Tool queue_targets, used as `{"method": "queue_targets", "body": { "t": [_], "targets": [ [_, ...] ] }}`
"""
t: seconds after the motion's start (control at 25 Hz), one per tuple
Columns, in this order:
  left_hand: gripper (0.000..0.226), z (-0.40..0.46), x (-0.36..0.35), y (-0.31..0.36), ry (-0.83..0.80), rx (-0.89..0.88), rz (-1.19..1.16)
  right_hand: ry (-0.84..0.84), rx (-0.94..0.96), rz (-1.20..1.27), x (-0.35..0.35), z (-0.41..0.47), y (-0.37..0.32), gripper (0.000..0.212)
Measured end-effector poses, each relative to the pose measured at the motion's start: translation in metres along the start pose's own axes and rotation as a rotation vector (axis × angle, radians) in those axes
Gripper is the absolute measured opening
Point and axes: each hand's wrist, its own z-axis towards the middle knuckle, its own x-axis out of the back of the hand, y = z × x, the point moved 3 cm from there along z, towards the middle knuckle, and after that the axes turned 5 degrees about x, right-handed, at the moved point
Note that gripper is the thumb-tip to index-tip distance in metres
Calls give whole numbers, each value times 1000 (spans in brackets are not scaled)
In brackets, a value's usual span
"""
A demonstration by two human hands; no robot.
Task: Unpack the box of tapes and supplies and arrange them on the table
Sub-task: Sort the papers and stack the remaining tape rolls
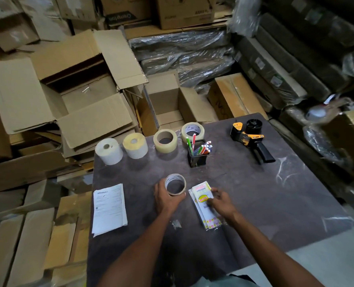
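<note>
We had most supplies lined along the table's (255,204) far edge. Our left hand (166,200) gripped a small tape roll (175,184) mid-table; our right hand (221,203) pinched flat packets (205,204) beside it, both seemingly unplaced.

On the dark table (255,193), the left hand (165,198) grips a small tape roll (175,184) while the right hand (221,201) pinches flat packets (205,206). Along the far edge stand two label rolls (109,151), two clear tape rolls (165,140), a pen holder (198,155) and a tape dispenser (248,137). Papers (109,208) lie at left.
</note>
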Motion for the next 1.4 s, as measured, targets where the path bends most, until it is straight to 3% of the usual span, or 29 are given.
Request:
{"method": "queue_targets", "body": {
  "t": [0.4,0.8,0.96,1.08,1.28,1.4],
  "targets": [
    [82,-21,-3,15,-37,-115,-102,131,-19,275,28,-16,-24,23],
    [83,-76,-84,51,-174,-177,-169,278,-17,408,128,-45,-7,16],
    [82,-97,-124,65,-189,-174,-193,371,71,374,180,-55,-4,42],
    [82,-122,-159,82,-185,-185,-188,341,152,351,224,-61,0,55],
    [79,-166,-219,116,-195,-210,-198,327,268,222,307,-63,5,28],
    [78,-194,-256,144,-197,-226,-213,333,284,184,359,-58,15,24]
  ]
}}
